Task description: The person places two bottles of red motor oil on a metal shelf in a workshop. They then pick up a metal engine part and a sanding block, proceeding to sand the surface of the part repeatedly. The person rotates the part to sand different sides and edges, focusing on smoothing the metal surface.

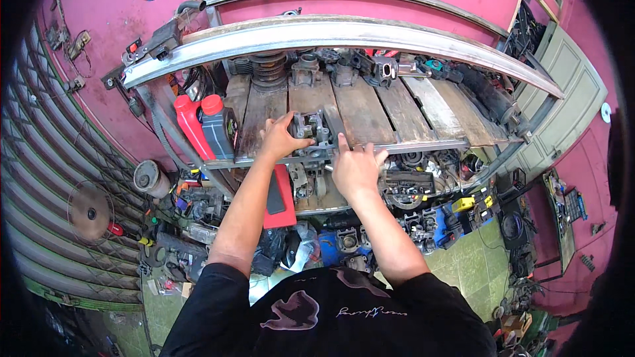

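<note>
A grey metal engine part (pixel 317 125), which looks like a cylinder head, sits at the front edge of the plank shelf (pixel 360 116). My left hand (pixel 279 139) grips its left side, thumb along the near face and fingers toward the back. Just right of the part is my right hand (pixel 357 170), index finger stretched forward and the other fingers partly curled. A thin pale tip pokes out at that hand's left edge; what it belongs to is hidden by the palm.
Red and grey oil bottles (pixel 220 129) stand on the shelf's left. Engine cylinders (pixel 306 71) line its back under a metal rail (pixel 344 30). A red box (pixel 280 197) and several engine parts lie lower down. A fan (pixel 91 213) stands left; a blue tray (pixel 331 246) is below.
</note>
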The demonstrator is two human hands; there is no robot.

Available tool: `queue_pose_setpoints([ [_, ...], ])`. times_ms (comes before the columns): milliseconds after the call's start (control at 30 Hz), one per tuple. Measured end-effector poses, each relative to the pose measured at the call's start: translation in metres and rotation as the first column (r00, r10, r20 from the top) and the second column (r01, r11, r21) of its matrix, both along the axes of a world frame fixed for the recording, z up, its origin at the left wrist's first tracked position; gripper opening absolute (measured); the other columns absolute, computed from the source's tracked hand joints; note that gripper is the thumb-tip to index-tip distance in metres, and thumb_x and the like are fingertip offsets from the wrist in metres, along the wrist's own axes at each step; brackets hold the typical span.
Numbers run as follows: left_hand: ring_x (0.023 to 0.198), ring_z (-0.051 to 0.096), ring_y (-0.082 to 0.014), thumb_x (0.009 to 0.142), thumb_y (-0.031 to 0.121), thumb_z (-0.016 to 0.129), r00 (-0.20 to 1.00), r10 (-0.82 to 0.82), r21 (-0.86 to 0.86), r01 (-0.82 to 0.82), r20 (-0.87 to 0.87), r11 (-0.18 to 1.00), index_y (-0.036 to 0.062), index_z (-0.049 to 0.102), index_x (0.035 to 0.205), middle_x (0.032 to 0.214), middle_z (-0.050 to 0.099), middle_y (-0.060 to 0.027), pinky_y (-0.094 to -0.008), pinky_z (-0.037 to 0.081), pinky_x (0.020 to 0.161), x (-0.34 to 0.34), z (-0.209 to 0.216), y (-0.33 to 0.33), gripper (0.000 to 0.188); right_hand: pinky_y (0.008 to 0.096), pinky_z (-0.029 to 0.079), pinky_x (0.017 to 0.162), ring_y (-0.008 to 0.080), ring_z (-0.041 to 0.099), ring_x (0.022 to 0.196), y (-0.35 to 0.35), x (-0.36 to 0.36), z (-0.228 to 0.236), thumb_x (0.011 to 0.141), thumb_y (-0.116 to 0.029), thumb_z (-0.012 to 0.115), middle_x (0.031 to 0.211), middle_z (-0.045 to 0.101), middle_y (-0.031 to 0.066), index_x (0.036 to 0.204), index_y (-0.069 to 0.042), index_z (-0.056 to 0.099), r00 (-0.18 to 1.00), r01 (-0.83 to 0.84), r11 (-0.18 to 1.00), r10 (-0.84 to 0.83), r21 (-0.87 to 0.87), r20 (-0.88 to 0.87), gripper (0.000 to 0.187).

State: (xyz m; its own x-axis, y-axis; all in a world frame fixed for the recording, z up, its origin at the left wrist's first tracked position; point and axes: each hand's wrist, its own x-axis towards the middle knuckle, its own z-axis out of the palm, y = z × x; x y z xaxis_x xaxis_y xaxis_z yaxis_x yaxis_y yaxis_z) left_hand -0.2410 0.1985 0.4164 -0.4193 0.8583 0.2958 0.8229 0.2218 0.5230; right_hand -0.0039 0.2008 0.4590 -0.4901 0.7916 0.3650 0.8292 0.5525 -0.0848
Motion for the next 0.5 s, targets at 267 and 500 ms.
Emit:
queue_pose_setpoints([
  [267,0.135,0.050,-0.0368,0.055,0.064,0.092,0.997,0.020,-0.107,-0.028,-0.072,0.994,0.0144,0.055,0.149,0.146,0.062,-0.0087,-0.0664,0.037,0.108,0.004,0.016,0.000,0.112,0.0586,0.032,0.100,0.0360,0.062,0.107,0.004,-0.005,0.002,0.094,-0.023,0.061,0.098,0.076,0.0157,0.142,-0.010,0.062,0.999,-0.028,0.999,0.030,-0.038,0.044,0.051],
  [500,0.134,0.050,-0.0394,0.055,0.063,0.092,0.999,0.002,-0.069,-0.006,-0.052,0.998,0.0177,0.054,0.150,0.146,0.062,-0.0082,-0.0684,0.036,0.107,0.003,0.010,0.003,0.112,0.0559,0.030,0.102,0.0330,0.061,0.110,0.010,-0.016,-0.004,0.091,-0.014,0.056,0.099,0.076,0.0154,0.144,-0.008,0.062,1.000,-0.006,0.999,0.005,0.042,0.027,0.053],
])
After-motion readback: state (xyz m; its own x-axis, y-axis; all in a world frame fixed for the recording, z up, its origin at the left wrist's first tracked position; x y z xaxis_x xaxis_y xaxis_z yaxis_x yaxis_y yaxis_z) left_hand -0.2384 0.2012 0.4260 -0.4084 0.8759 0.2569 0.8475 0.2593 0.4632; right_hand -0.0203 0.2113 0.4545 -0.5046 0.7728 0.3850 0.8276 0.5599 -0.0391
